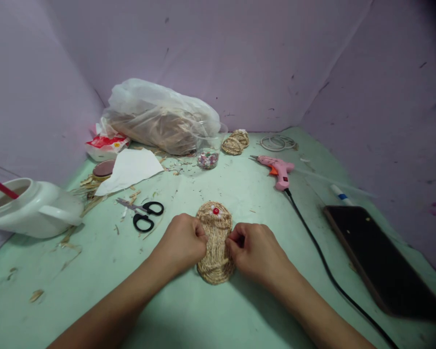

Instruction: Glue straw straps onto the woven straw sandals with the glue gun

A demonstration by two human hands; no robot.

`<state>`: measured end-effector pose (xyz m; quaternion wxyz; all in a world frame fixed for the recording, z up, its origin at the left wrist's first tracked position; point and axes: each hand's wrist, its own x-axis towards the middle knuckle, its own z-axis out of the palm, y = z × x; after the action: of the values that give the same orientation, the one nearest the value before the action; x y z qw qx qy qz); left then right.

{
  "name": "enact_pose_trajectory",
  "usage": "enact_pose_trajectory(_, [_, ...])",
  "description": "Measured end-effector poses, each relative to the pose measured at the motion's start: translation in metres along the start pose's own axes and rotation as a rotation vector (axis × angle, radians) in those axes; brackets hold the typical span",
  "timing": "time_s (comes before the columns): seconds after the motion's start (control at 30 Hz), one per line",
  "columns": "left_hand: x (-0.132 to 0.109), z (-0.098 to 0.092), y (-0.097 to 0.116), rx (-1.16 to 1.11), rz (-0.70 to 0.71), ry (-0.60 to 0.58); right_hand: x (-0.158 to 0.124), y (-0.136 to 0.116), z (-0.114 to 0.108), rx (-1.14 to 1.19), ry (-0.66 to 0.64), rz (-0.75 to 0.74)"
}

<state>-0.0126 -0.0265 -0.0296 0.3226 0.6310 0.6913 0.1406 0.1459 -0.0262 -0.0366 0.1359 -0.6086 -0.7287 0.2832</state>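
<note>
Both hands grasped a woven straw slipper — the left hand with curled fingers at its left edge, the right hand pinching its right — at the middle of the counter. Beyond lay open scissors to the left and a pink glue gun to the right; farther back, a clear cup held beads.

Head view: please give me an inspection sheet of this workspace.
Surface: pale green table, scattered straw-coloured scraps.
Things in hand: woven slipper-shaped piece, red bead near its far end.
Clutter: scissors, white paper, white jug, plastic bag, bead cup, dark phone.
Grips: left grip and right grip hold the piece's left and right sides.
Cables: black cord runs from pink glue gun out of view; pale coil beyond.
Surroundings: dark-marked purple walls; nobody else seen.
</note>
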Motion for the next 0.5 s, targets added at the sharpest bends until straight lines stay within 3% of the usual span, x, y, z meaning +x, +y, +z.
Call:
enact_pose_trajectory(0.13, [-0.004,-0.003,-0.001,-0.044,0.022,-0.02,0.001,0.004,-0.003,0.024,-0.023,0.021])
enact_pose_trajectory(0.33, [-0.008,-0.005,-0.006,-0.1,-0.07,-0.065,-0.001,0.02,-0.022,0.16,-0.044,0.027])
enact_pose_trajectory(0.4, [-0.007,-0.005,-0.008,-0.14,-0.111,-0.094,0.002,0.031,-0.036,0.237,0.033,0.03])
enact_pose_trajectory(0.5, [-0.005,-0.006,-0.012,-0.226,-0.228,-0.151,0.016,0.053,-0.067,0.151,0.311,0.079])
